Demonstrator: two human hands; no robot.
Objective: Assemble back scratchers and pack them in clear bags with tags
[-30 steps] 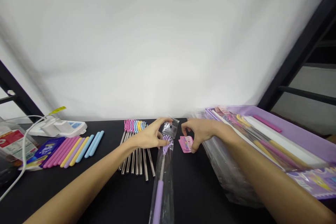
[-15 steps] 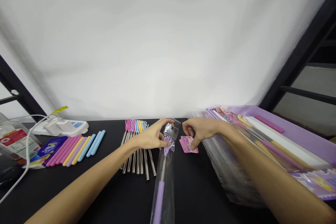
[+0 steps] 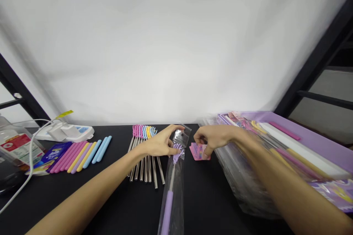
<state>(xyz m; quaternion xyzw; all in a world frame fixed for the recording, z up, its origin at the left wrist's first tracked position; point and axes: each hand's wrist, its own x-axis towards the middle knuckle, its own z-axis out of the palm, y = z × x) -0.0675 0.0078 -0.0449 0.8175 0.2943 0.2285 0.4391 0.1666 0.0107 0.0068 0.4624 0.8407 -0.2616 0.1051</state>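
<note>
A purple back scratcher (image 3: 167, 209) with a metal rod lies inside a clear plastic bag (image 3: 178, 191). My left hand (image 3: 160, 142) grips the top of that bag near the claw-shaped head, thumb on one side and fingers at the bag's mouth. To the right, my right hand (image 3: 213, 137) has its thumb and fingers closed at the right edge of a small fanned stack of pink cards (image 3: 196, 150) on the table. How many cards are pinched is hidden. Beside my left hand, several back scratcher rods (image 3: 141, 169) with coloured claw heads lie in a row.
Several coloured handles (image 3: 79, 156) lie at the left by a purple packet (image 3: 56, 156), a power strip (image 3: 82, 132) and a white cable (image 3: 31, 150). At the right, a pile of clear bags (image 3: 237, 187) leans against a lilac box (image 3: 311, 141) filled with bagged scratchers.
My right hand's fingers have curled in a little over the pink cards, and its thumb has shifted slightly right. The left hand keeps its hold on the bag. The view has shifted slightly.
</note>
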